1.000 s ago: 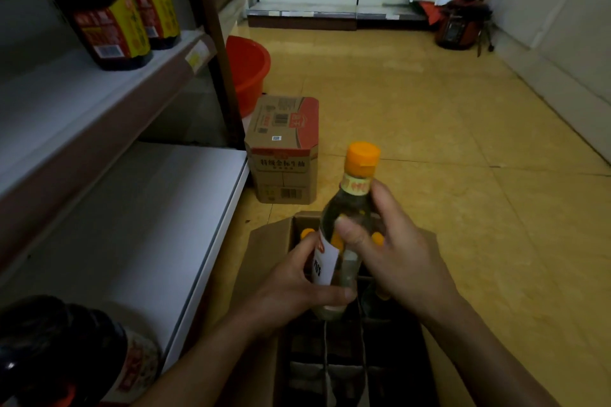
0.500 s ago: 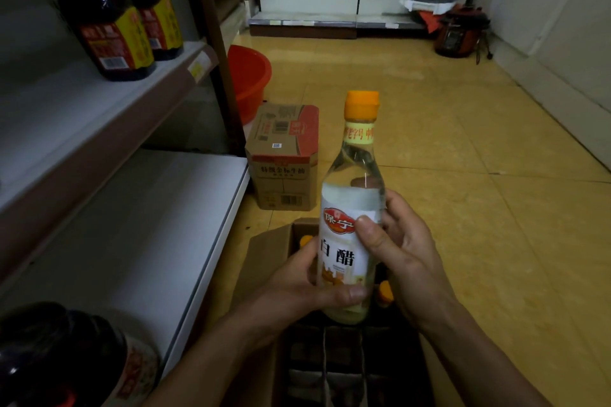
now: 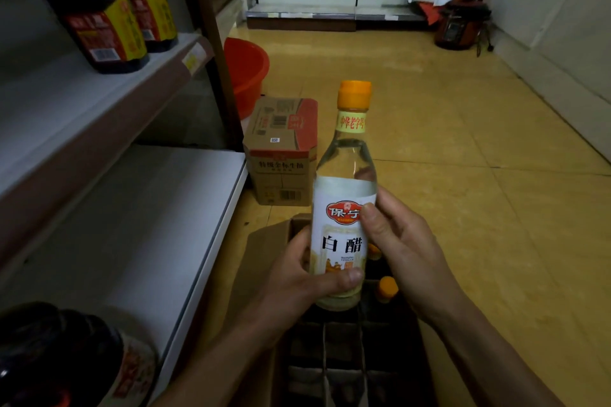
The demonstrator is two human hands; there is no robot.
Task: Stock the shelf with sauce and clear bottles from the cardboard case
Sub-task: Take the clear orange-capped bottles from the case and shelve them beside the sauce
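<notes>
Bottle [image 3: 344,208] is being gripped by both hands [image 3: 297,277] [image 3: 406,258] above the case [image 3: 264,258]; lower shelf [image 3: 148,225] is mostly bare, two capped bottles [image 3: 387,287] are being left inside.

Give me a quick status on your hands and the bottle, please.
Both hands on clear bottle: left hand low, right hand at label. Bottle upright above open case. Lower shelf bare alongside.

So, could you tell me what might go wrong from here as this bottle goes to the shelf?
1. The clear bottle is held over the open cardboard case; a slip from the left hand or right hand could strike the orange caps below.
2. The dark sauce bottle stands at the lower shelf edge, so a swinging elbow might topple it.
</notes>
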